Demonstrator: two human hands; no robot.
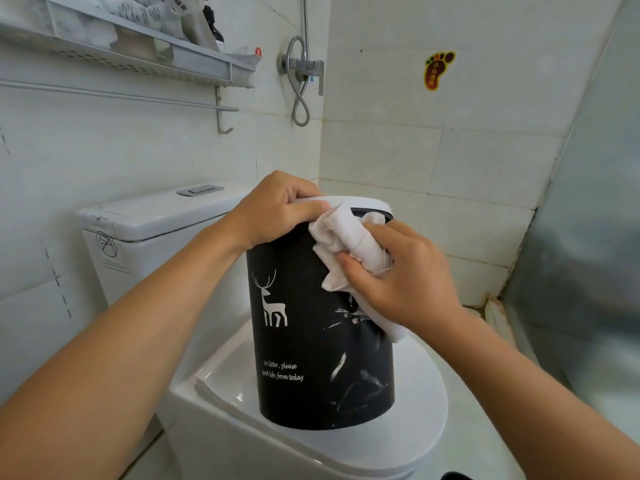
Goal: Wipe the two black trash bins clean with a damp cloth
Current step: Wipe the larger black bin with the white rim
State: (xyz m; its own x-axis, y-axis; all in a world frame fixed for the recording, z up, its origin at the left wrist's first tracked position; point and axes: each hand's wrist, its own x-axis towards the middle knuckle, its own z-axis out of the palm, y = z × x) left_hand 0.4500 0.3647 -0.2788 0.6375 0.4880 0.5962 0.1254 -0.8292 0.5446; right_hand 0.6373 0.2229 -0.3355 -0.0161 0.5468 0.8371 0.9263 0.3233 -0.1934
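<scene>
White tiled bathroom walls surround a closed toilet lid (408, 407), on which a black trash bin (311, 341) stands upright, its deer print and white lettering facing the camera. Right-hand fingers (349, 265) curl around a crumpled white cloth (349, 244), pinching it against the upper side of the bin just under the rim; the cloth's loose end hangs below the right hand (401, 278) along the bin wall. Left-hand fingers (304, 192) curl over the bin's white rim ring (367, 204) and grip it at the near-left edge, with the left hand (277, 213) touching the cloth's top corner. Pale streaks mark the bin's lower right side. Behind the bin sits the toilet cistern (152, 220) with its flush button. Higher on the wall hang a metal shelf (138, 57), a towel rail (121, 97), a shower valve with looped hose (303, 71), and a foot-shaped sticker (437, 70).
</scene>
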